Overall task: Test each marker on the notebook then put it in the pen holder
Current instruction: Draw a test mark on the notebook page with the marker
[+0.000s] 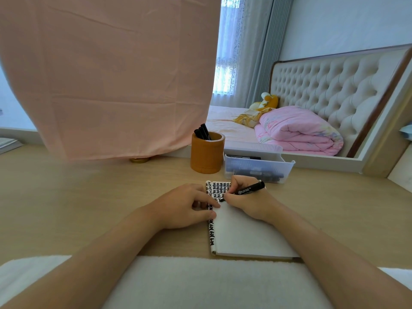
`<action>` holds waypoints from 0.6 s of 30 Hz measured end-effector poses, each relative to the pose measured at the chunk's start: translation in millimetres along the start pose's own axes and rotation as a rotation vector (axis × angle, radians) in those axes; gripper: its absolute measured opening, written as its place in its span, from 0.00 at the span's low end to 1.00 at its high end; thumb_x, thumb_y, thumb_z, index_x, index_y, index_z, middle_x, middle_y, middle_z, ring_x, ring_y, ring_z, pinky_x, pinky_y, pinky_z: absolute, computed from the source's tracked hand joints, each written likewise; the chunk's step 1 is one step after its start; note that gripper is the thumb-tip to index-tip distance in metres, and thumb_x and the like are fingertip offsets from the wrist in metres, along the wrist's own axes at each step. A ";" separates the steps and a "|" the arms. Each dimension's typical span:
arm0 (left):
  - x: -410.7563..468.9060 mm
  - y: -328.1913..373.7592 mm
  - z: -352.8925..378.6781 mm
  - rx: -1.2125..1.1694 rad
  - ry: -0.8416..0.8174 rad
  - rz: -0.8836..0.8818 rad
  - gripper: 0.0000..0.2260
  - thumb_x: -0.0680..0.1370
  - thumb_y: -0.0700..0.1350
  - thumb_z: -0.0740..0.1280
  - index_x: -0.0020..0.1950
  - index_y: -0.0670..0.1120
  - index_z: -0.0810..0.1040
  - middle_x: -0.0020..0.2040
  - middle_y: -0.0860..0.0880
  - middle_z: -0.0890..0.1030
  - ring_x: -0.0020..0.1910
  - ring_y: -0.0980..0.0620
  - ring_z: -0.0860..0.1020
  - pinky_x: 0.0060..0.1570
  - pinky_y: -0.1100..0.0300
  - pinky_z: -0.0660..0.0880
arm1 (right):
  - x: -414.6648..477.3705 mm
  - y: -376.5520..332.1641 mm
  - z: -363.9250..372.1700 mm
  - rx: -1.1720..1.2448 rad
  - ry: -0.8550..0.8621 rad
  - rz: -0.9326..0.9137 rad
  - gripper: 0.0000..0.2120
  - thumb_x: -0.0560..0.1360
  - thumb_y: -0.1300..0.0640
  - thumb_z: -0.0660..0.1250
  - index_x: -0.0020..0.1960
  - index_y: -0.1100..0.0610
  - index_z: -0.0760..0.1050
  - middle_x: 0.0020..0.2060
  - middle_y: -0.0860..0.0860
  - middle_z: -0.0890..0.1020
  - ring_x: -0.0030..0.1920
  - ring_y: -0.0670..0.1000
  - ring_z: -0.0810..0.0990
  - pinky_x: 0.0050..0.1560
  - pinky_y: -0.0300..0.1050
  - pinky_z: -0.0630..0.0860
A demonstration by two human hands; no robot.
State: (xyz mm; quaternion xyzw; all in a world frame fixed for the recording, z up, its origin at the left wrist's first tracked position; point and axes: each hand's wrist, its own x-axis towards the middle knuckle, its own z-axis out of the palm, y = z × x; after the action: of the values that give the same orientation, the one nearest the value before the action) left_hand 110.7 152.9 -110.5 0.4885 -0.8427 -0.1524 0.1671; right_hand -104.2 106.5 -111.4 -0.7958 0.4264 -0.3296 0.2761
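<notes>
Right hand (pixel 247 197) pinches marker (pixel 248 189) near tip, frame centre; left hand (pixel 189 206) flat, gripping nothing, pins notebook (pixel 243 235). Marker likely light, rigid, smooth: grip mid-barrel for holder (pixel 207 156).

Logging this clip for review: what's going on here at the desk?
A person is testing a marker. The right hand presses its tip to the notebook, whose top is filled with black marks, while the left hand pins the notebook's left edge. A few markers already stand in the pen holder; more lie in the clear bin beside it.
</notes>
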 end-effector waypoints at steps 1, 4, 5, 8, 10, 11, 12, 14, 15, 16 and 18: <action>0.2 -0.1 -0.2 0.001 0.001 -0.001 0.15 0.77 0.59 0.66 0.63 0.62 0.78 0.51 0.59 0.74 0.50 0.59 0.72 0.51 0.55 0.74 | 0.2 0.0 -0.1 0.003 0.006 0.004 0.09 0.72 0.60 0.74 0.36 0.55 0.76 0.36 0.50 0.81 0.35 0.41 0.76 0.35 0.32 0.72; 0.2 -0.4 -0.6 0.003 0.003 -0.001 0.15 0.77 0.59 0.66 0.63 0.62 0.79 0.51 0.59 0.74 0.50 0.59 0.72 0.51 0.56 0.74 | 1.2 0.3 0.9 -0.006 0.021 0.006 0.09 0.72 0.61 0.74 0.36 0.55 0.76 0.35 0.50 0.81 0.35 0.41 0.75 0.35 0.32 0.72; 0.3 -0.4 -0.6 0.001 0.003 -0.001 0.15 0.77 0.59 0.66 0.63 0.62 0.79 0.51 0.59 0.74 0.50 0.59 0.72 0.51 0.56 0.73 | 1.4 0.5 1.3 -0.011 0.019 0.009 0.09 0.71 0.61 0.74 0.36 0.55 0.75 0.35 0.50 0.81 0.35 0.41 0.75 0.35 0.32 0.72; -0.1 -0.3 -0.1 -0.005 0.006 0.000 0.15 0.77 0.59 0.66 0.63 0.62 0.79 0.52 0.59 0.75 0.50 0.59 0.72 0.51 0.57 0.73 | 1.5 1.3 1.0 0.003 0.026 0.016 0.08 0.72 0.60 0.73 0.37 0.57 0.76 0.37 0.50 0.82 0.37 0.44 0.78 0.36 0.33 0.73; 0.3 -0.3 -0.3 0.001 0.003 -0.003 0.15 0.77 0.59 0.66 0.63 0.62 0.78 0.52 0.59 0.74 0.50 0.59 0.72 0.51 0.57 0.73 | 1.4 1.9 1.1 0.012 0.020 -0.002 0.08 0.73 0.60 0.74 0.37 0.56 0.77 0.37 0.50 0.82 0.36 0.42 0.77 0.36 0.33 0.73; 0.5 -0.5 -0.2 0.003 0.003 -0.004 0.15 0.77 0.60 0.66 0.63 0.62 0.78 0.52 0.59 0.74 0.50 0.59 0.72 0.51 0.57 0.73 | 1.2 2.1 1.0 0.009 0.004 -0.008 0.08 0.73 0.59 0.74 0.37 0.55 0.77 0.37 0.50 0.82 0.36 0.42 0.77 0.36 0.33 0.73; 0.8 -0.6 -0.2 0.004 0.002 -0.004 0.15 0.77 0.60 0.66 0.64 0.62 0.78 0.52 0.59 0.74 0.51 0.59 0.72 0.51 0.57 0.73 | 1.2 2.2 0.8 0.006 -0.012 -0.008 0.08 0.72 0.59 0.74 0.37 0.55 0.77 0.37 0.49 0.82 0.37 0.43 0.77 0.37 0.33 0.73; 1.1 -0.8 0.1 0.005 0.004 -0.001 0.15 0.77 0.60 0.66 0.64 0.62 0.78 0.52 0.59 0.74 0.51 0.59 0.72 0.52 0.57 0.73 | 1.4 3.3 -0.1 0.006 -0.031 -0.001 0.07 0.72 0.59 0.74 0.37 0.55 0.77 0.37 0.49 0.82 0.38 0.44 0.78 0.37 0.34 0.73; 1.2 -1.0 0.3 0.004 0.006 0.002 0.15 0.77 0.60 0.66 0.64 0.62 0.78 0.52 0.59 0.74 0.51 0.59 0.72 0.52 0.57 0.73 | 1.6 3.6 -0.5 0.010 -0.032 0.001 0.07 0.72 0.59 0.74 0.37 0.55 0.78 0.37 0.49 0.82 0.38 0.44 0.78 0.37 0.34 0.73; 1.2 -1.4 0.6 0.003 0.007 0.003 0.15 0.77 0.60 0.66 0.64 0.62 0.78 0.52 0.59 0.74 0.50 0.59 0.72 0.51 0.57 0.73 | 1.5 3.4 -0.8 0.014 -0.031 0.002 0.07 0.72 0.59 0.74 0.37 0.56 0.78 0.37 0.49 0.83 0.38 0.43 0.78 0.37 0.33 0.73; 1.1 -2.3 1.2 -0.003 0.012 0.006 0.15 0.77 0.60 0.66 0.64 0.63 0.78 0.52 0.59 0.74 0.50 0.59 0.72 0.51 0.57 0.73 | 1.3 2.2 -0.6 0.017 -0.028 0.000 0.07 0.72 0.59 0.74 0.37 0.56 0.78 0.37 0.49 0.82 0.37 0.41 0.77 0.36 0.32 0.72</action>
State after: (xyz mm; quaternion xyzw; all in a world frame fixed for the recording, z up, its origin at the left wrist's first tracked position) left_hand 111.4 150.9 -112.4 0.4868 -0.8429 -0.1502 0.1732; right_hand -105.2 104.3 -112.3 -0.7979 0.4197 -0.3222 0.2887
